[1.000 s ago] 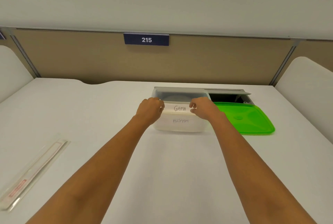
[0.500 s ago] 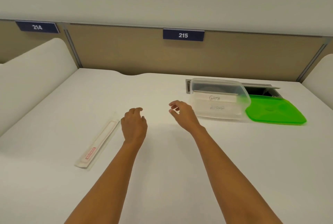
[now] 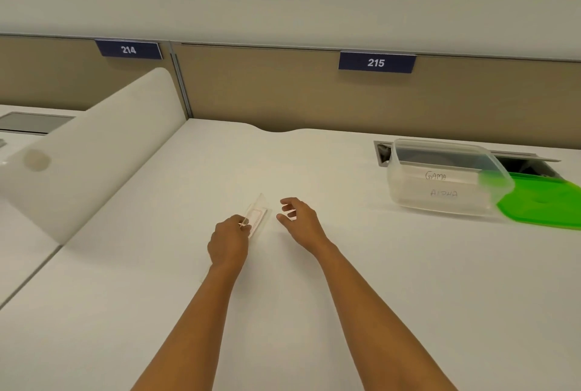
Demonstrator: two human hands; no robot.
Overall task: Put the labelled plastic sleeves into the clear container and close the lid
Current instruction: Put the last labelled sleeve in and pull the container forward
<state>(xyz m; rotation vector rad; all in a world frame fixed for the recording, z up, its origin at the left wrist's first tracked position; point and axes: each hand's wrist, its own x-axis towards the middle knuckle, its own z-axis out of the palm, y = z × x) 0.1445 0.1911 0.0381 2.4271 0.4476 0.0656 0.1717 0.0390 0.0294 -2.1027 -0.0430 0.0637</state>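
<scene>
One plastic sleeve (image 3: 258, 213) pinched by left hand (image 3: 228, 241), right hand (image 3: 301, 222) hovering beside

**What you cannot make out here**

Your left hand (image 3: 229, 241) covers the middle of the plastic sleeve (image 3: 258, 216) it pinches, and the sleeve's red print is too small to read. The green lid (image 3: 540, 202) runs off the right edge. Inside the clear container (image 3: 408, 192), the lower label (image 3: 443, 193) is too faint to read, and the container's right end is smeared
</scene>
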